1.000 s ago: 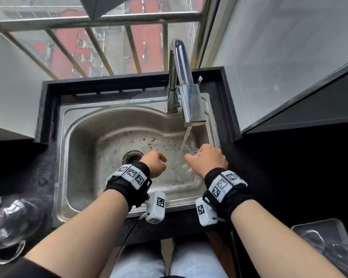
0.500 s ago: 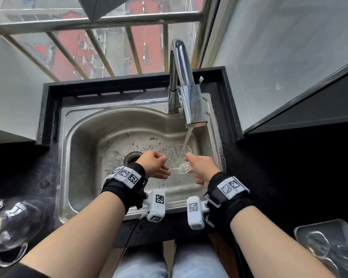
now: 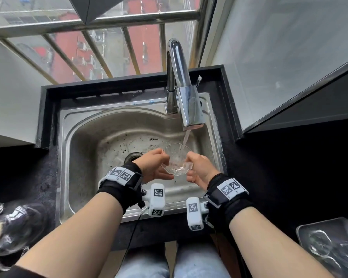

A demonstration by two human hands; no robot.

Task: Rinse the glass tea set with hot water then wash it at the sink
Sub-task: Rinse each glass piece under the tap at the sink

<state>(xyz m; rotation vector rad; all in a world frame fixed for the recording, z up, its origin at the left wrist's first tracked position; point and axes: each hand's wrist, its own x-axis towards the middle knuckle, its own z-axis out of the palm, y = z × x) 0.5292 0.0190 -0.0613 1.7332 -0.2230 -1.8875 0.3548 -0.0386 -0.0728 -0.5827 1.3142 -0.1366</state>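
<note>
A small glass cup [image 3: 176,160] is being held between both hands above the basin of the steel sink [image 3: 82,157], to the right of the drain [image 3: 133,156] and directly beneath the spout of the chrome faucet [image 3: 182,85]. A thin stream of water [image 3: 186,138] is being run from the spout into the open mouth of the cup, which is being kept turned upward toward the spout, and some water is being gathered at its bottom. The cup's left wall is being gripped by the left hand [image 3: 153,167], its fingers being kept curled round the glass. The right wall is being gripped in the same way by the right hand [image 3: 201,169], so that the cup is being clasped from both sides and is not being rested on the basin floor. Black straps [image 3: 120,185] carrying white coded marker blocks are being worn on both wrists. At the lower left, on the dark countertop [image 3: 28,177], a large glass vessel [image 3: 14,227] with a handle is being shown only in blur. At the lower right, further clear glass pieces [image 3: 319,242] are being kept in a grey tray [image 3: 327,222]. Metal window bars [image 3: 129,47] are being seen behind the sink.
</note>
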